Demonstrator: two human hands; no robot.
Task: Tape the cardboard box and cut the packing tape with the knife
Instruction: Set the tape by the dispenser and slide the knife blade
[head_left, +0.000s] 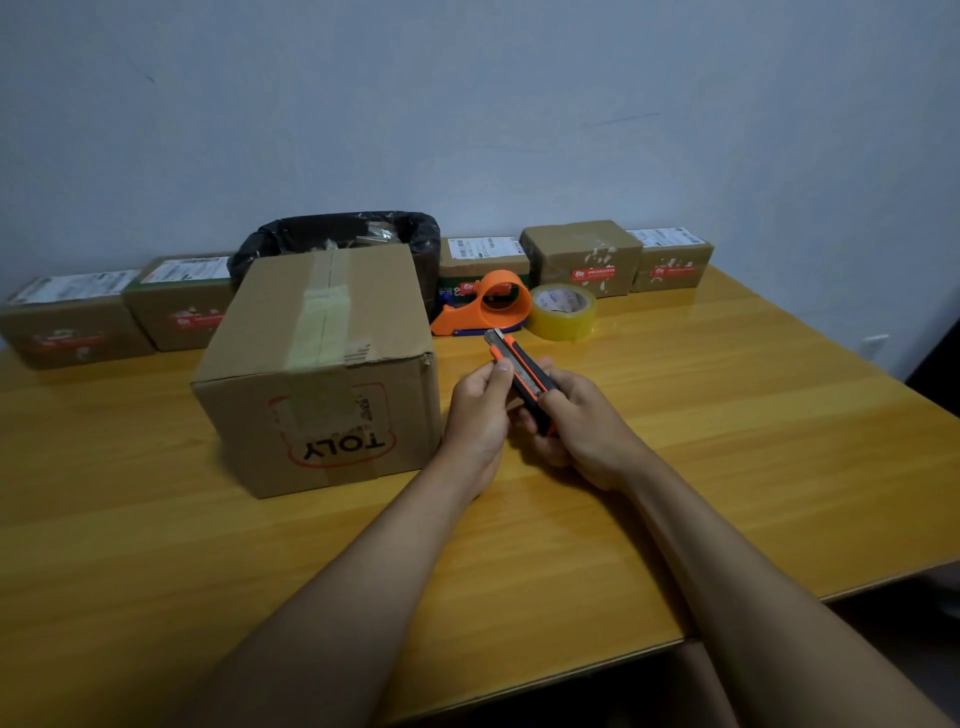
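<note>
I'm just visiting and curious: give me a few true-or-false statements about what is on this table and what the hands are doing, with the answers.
1. Both hands hold the orange-and-black utility knife. True: the left hand and the right hand both grip it.
2. The large brown cardboard box stands open with its flaps up. False: its flaps are closed, with tape along the top seam.
3. The roll of clear packing tape sits on top of the large box. False: it rests on the yellow wooden table.
4. The orange tape dispenser lies beside the tape roll. True.
5. The knife is cutting tape now. False: it is held clear of the box.
</note>
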